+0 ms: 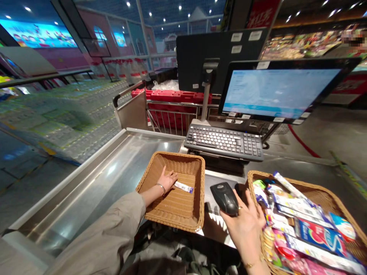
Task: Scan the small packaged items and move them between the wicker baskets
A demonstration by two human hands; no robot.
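Your left hand [168,180] is open and empty, reaching palm-down into the wicker basket [172,157] at lower centre, with its fingertips just beside a slim white-and-blue packet [183,187] on the woven floor; your right hand [243,229] is closed around a black handheld barcode scanner [225,198], holding it just above the steel surface [100,179].

That one packet is all you have in the left basket; the bulk of the goods sits heaped in the larger wicker basket [315,194] at lower right, where a blue-and-red carton [318,236] lies among foil snack packets and long sticks in wrappers; your right hand is right beside that heap.

Beyond the hands, a black keyboard [223,142] sits at centre, under a lit touchscreen monitor [281,91]; a red trolley [177,95] stands behind the metal railing [172,118], and shrink-wrapped bottle packs [63,114] fill the upper left.
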